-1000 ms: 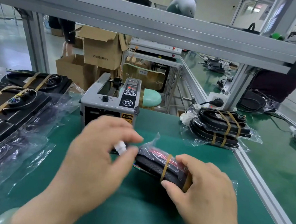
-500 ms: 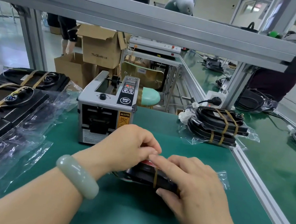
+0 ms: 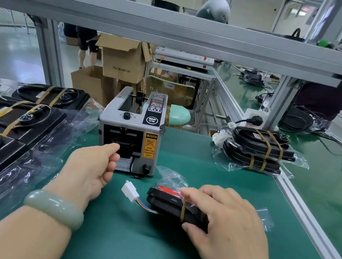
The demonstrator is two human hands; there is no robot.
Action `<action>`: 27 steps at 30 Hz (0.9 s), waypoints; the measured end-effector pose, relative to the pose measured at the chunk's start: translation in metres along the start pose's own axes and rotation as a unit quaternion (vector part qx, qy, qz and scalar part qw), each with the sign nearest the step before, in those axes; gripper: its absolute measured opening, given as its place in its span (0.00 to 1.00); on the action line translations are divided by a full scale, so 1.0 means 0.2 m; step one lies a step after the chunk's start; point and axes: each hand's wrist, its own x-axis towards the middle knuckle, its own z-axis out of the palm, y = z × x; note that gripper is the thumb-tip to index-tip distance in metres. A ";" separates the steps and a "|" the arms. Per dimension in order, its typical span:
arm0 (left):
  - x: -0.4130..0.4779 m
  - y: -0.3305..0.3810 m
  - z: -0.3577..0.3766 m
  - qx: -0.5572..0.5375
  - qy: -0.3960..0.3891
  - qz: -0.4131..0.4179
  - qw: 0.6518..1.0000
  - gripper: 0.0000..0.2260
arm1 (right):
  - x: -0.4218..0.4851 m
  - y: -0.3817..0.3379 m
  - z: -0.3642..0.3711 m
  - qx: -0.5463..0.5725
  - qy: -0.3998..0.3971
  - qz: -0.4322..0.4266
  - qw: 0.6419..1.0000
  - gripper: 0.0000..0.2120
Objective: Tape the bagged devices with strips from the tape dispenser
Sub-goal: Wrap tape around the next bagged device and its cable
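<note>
The grey tape dispenser (image 3: 131, 130) stands on the green mat at the middle. My left hand (image 3: 93, 169), with a pale green bangle on its wrist, is at the dispenser's front outlet, thumb and curled fingers pinching a tape strip that barely shows. In front of the dispenser lies a small black bagged device (image 3: 169, 204) with one yellowish tape band around it. Its white connector (image 3: 130, 190) and coloured wires stick out to the left. My right hand (image 3: 225, 223) grips the device's right end, fingers over the top and thumb on the near side.
Two taped bagged devices (image 3: 258, 149) are stacked at the back right. Several larger black bagged devices (image 3: 15, 117) and loose clear bags cover the left side. An aluminium rail (image 3: 306, 216) borders the mat on the right, and a frame beam (image 3: 178, 32) crosses overhead.
My left hand left the device and moved up to the dispenser outlet. The right hand stayed on the device, whose connector now lies uncovered.
</note>
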 end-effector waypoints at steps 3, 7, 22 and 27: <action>0.03 0.01 0.01 -0.021 -0.011 -0.041 0.999 0.08 | 0.00 0.00 0.00 0.002 0.004 0.002 1.000 0.30; 0.03 0.03 0.05 -0.037 -0.026 -0.060 0.997 0.08 | 0.00 0.00 0.00 0.005 0.006 0.000 1.000 0.31; 0.11 0.05 0.15 -0.035 0.069 -0.035 0.996 0.06 | 0.00 0.00 0.01 0.008 0.003 0.012 1.000 0.32; 0.07 0.04 0.16 -0.056 0.087 -0.028 0.994 0.01 | 0.00 0.00 0.01 0.010 0.007 0.015 1.000 0.32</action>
